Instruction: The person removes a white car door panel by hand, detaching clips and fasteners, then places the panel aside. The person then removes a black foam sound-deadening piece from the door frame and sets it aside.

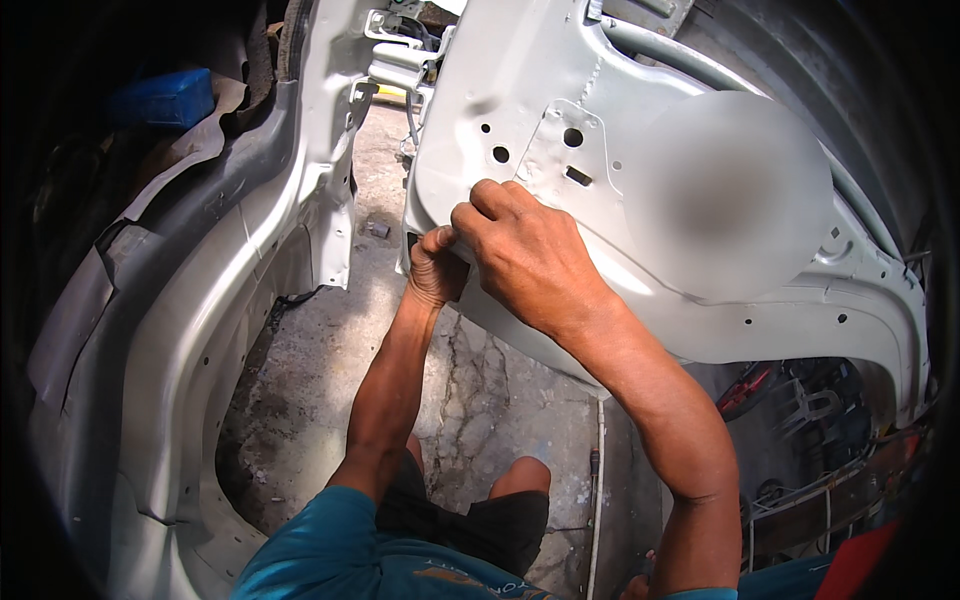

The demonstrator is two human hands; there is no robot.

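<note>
Single view: upright fisheye, head-worn, facing steeply down over both forearms [385,390]; pale metal door [600,205] near, floor [320,350] farther below; rim dark, edges bowed.

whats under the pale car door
Below the pale car door, cracked concrete floor shows, with shadowed clutter farther right, too dark to identify fully. Whatever lies directly behind the door is covered by it.

door panel [606,208]: partly blurred | right grip [522,245]: fingertips hidden | teal shirt [310,545]: cut off below
</note>
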